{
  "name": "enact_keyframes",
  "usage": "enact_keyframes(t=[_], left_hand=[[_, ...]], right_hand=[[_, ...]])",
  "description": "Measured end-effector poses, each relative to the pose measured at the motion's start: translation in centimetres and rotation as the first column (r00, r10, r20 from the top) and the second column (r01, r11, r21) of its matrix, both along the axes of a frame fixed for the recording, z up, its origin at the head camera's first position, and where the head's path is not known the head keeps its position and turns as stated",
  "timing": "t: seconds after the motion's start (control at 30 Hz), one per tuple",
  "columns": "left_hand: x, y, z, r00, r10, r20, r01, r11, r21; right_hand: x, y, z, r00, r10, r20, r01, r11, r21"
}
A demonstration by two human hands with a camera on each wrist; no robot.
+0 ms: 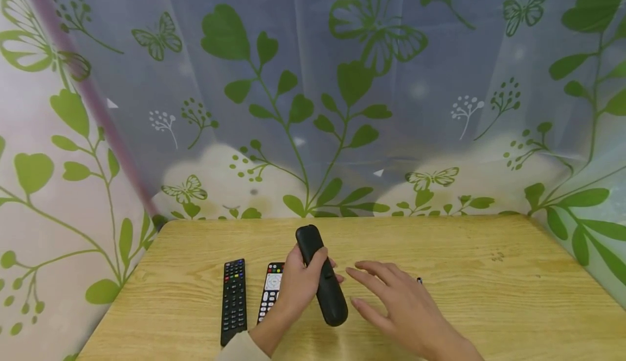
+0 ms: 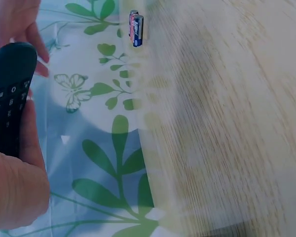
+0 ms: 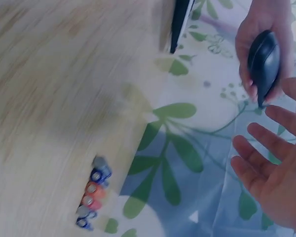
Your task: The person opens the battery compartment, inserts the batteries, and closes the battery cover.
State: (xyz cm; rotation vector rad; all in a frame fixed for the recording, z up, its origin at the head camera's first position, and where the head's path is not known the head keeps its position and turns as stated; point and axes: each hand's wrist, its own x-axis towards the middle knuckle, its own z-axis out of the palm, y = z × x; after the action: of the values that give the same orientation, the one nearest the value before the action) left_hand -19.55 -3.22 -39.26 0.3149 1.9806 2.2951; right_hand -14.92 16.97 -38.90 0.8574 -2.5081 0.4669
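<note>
My left hand grips a black remote control above the table, thumb across its back, which faces up in the head view. Its button side shows in the left wrist view. To the right of the remote, my right hand is held with fingers apart and nothing in them. The right wrist view has this hand just short of the remote's rounded end. Several small batteries form a row on the table; in the head view my right hand mostly hides them.
Two more remotes lie left of my left hand: a long black one and one with white buttons, partly covered by that hand. The wooden table ends at a leaf-patterned curtain at the back and sides.
</note>
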Motion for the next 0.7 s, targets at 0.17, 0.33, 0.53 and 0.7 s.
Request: enact_keyframes(t=[0.17, 0.33, 0.53, 0.7], left_hand=[[0.1, 0.1, -0.2, 1.0, -0.003, -0.03, 0.001, 0.998, -0.061], [0.2, 0.2, -0.2, 0.996, 0.034, -0.085, -0.046, 0.989, -0.137], [0.4, 0.3, -0.2, 0.994, 0.016, -0.107, -0.029, 0.992, -0.123], [0.6, 0.3, -0.2, 0.993, 0.033, -0.115, -0.046, 0.993, -0.11]], right_hand=[[0.5, -1.3, 0.3, 0.993, 0.074, -0.091, -0.084, 0.99, -0.109], [0.7, -2.5, 0.2, 0.992, 0.08, -0.095, -0.093, 0.985, -0.146], [0.8, -3.2, -0.4, 0.998, 0.066, -0.013, -0.067, 0.982, -0.177], [0.8, -3.6, -0.7, 0.997, 0.062, 0.05, -0.052, 0.983, -0.178]])
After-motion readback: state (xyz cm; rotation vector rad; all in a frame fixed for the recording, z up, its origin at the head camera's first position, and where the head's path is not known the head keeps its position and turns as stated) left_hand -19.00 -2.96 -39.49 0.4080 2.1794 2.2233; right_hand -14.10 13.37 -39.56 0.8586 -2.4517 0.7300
